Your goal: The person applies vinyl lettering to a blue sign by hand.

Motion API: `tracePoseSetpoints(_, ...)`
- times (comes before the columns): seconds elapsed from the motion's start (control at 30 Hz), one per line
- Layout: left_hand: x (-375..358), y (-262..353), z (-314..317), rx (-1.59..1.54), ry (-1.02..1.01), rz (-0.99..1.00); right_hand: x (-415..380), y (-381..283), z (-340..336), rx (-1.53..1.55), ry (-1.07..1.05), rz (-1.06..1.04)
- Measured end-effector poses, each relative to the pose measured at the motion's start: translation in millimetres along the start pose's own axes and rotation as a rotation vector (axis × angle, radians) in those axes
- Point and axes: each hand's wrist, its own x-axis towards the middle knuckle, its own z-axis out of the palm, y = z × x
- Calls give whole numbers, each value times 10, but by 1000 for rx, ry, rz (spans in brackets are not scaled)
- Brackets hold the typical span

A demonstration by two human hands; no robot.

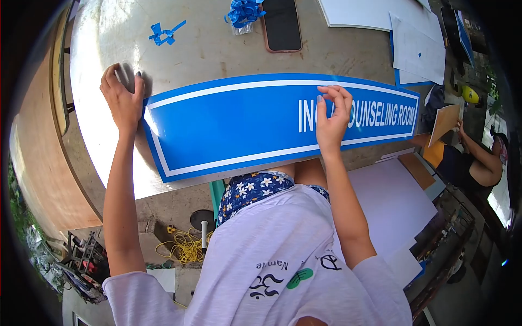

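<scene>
A long blue sign (234,122) with a white border lies across the metal table in front of me. White lettering (380,116) at its right reads partly "COUNSELING ROOM", and my right hand covers some of it. My left hand (125,103) rests by the sign's left end, thumb and fingers spread, holding nothing. Over the lettering is my right hand (333,119), its thumb and fingertips drawn together in a pinch. Anything between those fingertips is too small to make out.
Blue scraps (163,35), a bundle of blue strips (244,12) and a phone (281,26) lie beyond the sign on the table (201,60). White sheets (418,49) are at upper right. Another person (473,157) holds a brown board (443,125). Yellow cord (185,247) lies below.
</scene>
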Motion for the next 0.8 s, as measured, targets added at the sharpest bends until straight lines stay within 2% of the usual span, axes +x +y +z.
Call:
tracePoseSetpoints(0.13, -7, -22, 5, -12, -9, 25, -448, 79, -105, -134, -27, -45)
tracePoseSetpoints(0.23, 1, -27, 14, -29, -4, 29, -613, 113, -90, -46, -20, -54)
tracePoseSetpoints(0.47, 12, -163, 23, 12, -29, 111, -373, 112, 111, -38, -49, -224)
tracePoseSetpoints(0.8, 16, -225, -12, 32, -54, 141, -310, 189, 331, -72, -27, -331)
